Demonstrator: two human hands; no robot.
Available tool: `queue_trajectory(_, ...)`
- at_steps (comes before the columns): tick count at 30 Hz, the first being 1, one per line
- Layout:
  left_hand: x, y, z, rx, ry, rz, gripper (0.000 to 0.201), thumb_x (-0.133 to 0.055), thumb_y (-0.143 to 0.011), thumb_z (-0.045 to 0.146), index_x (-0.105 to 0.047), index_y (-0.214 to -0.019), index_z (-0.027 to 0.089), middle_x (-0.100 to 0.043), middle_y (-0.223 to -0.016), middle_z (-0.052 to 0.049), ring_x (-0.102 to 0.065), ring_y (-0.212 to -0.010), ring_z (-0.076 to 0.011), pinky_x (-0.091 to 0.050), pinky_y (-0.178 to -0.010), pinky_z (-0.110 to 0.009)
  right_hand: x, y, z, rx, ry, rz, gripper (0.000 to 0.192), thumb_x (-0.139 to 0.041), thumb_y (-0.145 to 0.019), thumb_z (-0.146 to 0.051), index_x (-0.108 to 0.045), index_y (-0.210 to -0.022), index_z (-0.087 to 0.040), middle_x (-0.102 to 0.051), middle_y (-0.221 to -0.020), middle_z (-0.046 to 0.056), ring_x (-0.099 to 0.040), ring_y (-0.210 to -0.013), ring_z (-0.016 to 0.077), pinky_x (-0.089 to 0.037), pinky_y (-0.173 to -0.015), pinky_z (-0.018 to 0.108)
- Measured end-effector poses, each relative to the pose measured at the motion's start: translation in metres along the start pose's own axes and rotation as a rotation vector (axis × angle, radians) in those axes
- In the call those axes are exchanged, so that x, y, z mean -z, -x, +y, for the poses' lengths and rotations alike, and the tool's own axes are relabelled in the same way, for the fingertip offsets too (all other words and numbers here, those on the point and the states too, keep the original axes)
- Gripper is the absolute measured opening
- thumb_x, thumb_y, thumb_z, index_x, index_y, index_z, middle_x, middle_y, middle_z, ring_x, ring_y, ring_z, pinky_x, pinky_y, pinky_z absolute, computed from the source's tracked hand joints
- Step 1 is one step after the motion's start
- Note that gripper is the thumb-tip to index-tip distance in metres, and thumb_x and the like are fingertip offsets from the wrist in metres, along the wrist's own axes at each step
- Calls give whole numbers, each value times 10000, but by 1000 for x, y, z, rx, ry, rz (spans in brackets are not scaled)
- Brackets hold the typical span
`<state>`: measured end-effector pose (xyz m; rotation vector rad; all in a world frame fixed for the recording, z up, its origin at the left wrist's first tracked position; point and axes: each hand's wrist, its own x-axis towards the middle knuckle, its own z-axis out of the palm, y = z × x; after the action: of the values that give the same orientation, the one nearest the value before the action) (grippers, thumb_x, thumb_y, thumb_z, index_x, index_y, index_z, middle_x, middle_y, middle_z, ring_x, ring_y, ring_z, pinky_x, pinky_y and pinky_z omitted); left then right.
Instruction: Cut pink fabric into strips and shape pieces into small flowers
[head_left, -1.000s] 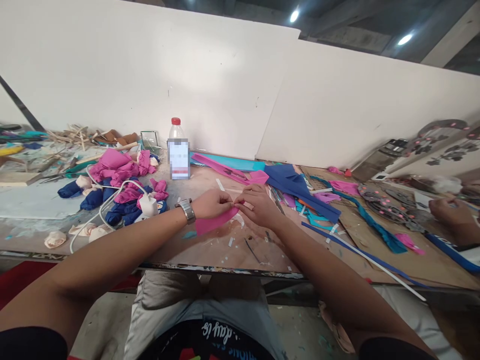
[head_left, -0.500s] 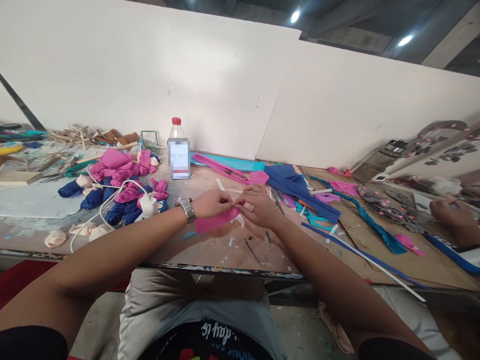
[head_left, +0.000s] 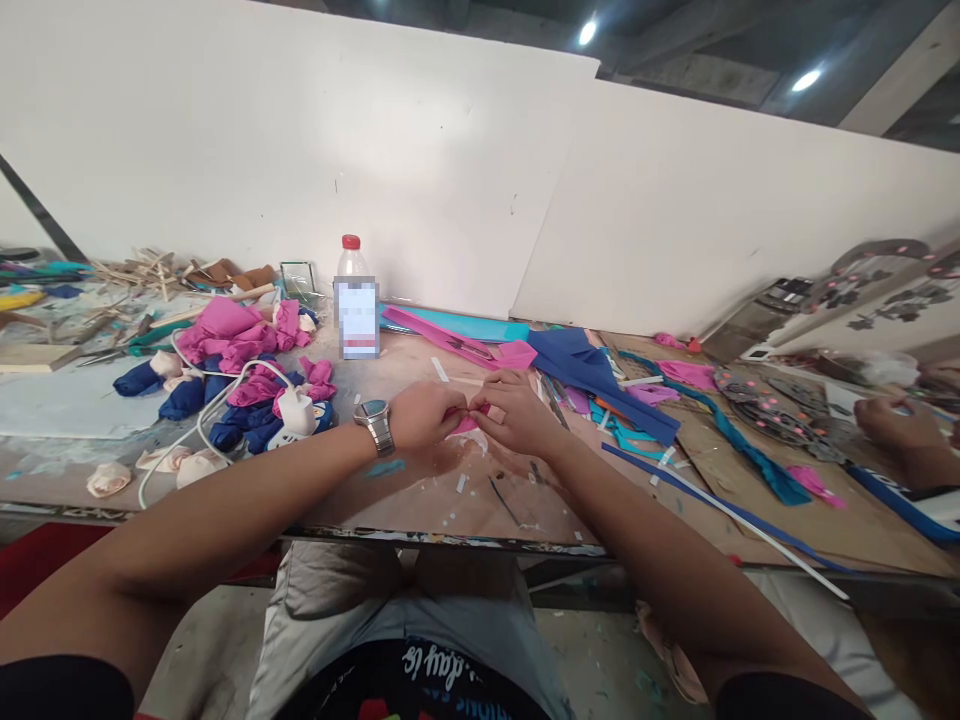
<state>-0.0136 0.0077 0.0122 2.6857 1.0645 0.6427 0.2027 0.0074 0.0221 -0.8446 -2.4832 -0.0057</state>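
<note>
Just over the middle of the table, my left hand [head_left: 424, 415] and my right hand [head_left: 514, 410] meet fingertip to fingertip. Both are closed in a pinch on a thin pink strip [head_left: 465, 425]; whether it is paper or cloth I cannot tell. Most of the strip is hidden by my fingers, with a small part showing below them. My left wrist wears a metal watch [head_left: 373, 428]. Behind my hands lies a larger folded pink sheet [head_left: 517, 354], beside a dark blue sheet [head_left: 574, 365].
Pink and blue crumpled rosettes [head_left: 232, 335] and a white cable with a plug [head_left: 296, 410] lie to the left. A red-capped bottle [head_left: 351, 258] stands at the back. At the far right is another person's hand [head_left: 904, 425], near a long white stick [head_left: 757, 530].
My left hand has turned over the strip, and the long pink piece that hung below it is now mostly gathered or hidden. My right hand stays nearly in place.
</note>
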Motion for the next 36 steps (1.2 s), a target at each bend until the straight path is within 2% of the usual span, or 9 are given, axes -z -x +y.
queue_trajectory(6, -2, 0, 0, -34, -95, -13, 288, -430, -965, 304, -662, -830, 200, -686, -757, -51, -600, -694, -183, -312, -617, -307, 0, 0, 0, 0, -2, -16, 68, -613, -896, -215, -649, -839, -220, -701, -808, 33, -580, -959, 243, -370, -930, 418)
queue_trajectory(17, -2, 0, 4, -33, -131, -22, 322, -407, -1010, 352, -672, -904, 203, -733, -887, -67, -654, -790, -199, -368, -658, -297, 2, -2, -3, -6, 8, -43, 92, -568, -881, -182, -602, -801, -211, -663, -794, 42, -558, -956, 243, -370, -916, 410)
queue_trajectory(25, -2, 0, 3, 0, -172, -39, 348, -387, -1024, 363, -678, -928, 197, -732, -888, -80, -662, -796, -208, -378, -659, -296, -1, 0, 1, -24, -16, -22, 69, -591, -881, -186, -629, -833, -219, -687, -809, 30, -568, -977, 240, -361, -951, 423)
queue_trajectory(36, -5, 0, 4, 4, -143, -24, 300, -429, -1000, 358, -687, -936, 217, -748, -903, -71, -669, -796, -213, -375, -656, -305, 0, 0, -2, -51, -17, -33, 56, -594, -852, -184, -604, -802, -205, -663, -813, 46, -560, -959, 248, -360, -903, 409)
